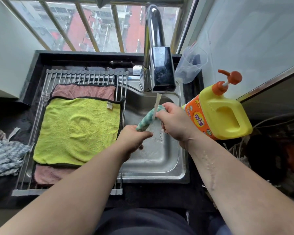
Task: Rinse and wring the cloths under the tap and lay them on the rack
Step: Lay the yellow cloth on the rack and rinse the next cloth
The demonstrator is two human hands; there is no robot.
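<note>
Striped cloth [2, 155]: grey and white, crumpled on the dark counter to the left of the rack.
Rack [85, 78]: parallel steel rods laid across the left part of the sink.
Pink cloth [83, 90]: fluffy with a dark border, flat on the rods, showing beyond both ends of the lime one.
Lime cloth [78, 131]: plush, square, dark-edged, spread flat on top of the pink cloth.
Left hand [134, 139]: fingers curled tight round the near end of the teal cloth.
Teal cloth [148, 118]: teal-and-white weave, twisted into a thick rope between both hands, above the basin and under the stream.
Tap [159, 65]: chrome, arched neck with a boxy head; a thin stream of water falls onto the twisted cloth.
Sink [153, 168]: brushed steel, rounded corners, wet.
Right hand [175, 122]: fingers wrapped round the far end of the teal cloth; forearm wet.
Jug [190, 65]: clear plastic, behind the tap.
Detergent bottle [219, 114]: yellow with a moulded handle, an orange label and an orange pump.
</note>
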